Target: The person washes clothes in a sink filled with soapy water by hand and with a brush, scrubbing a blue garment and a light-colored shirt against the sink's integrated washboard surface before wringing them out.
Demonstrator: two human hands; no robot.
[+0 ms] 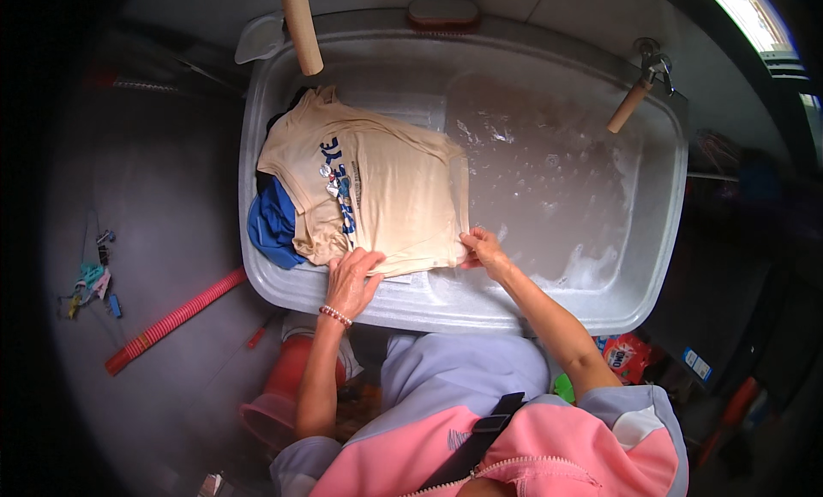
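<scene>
A cream T-shirt (405, 195) with a blue printed design lies spread over the left part of a grey laundry sink (463, 314), its hem towards the water-filled basin. At the shirt's near edge my left hand (353, 278) rests on the cloth; whether its fingers grip is hard to tell. The near corner of the hem is pinched between the thumb and fingers of my right hand (485, 256). Blue cloth (276, 224) lies bunched beside the shirt at the sink's left wall. Cloudy, sudsy water (546, 195) stands in the right basin.
A tap with a tan tube (627, 108) is over the back right, another tan tube (301, 31) over the back left. A scrubbing brush (443, 14) sits on the back rim, a translucent scoop (260, 37) at the back left corner. Below left stands a red bucket (289, 368).
</scene>
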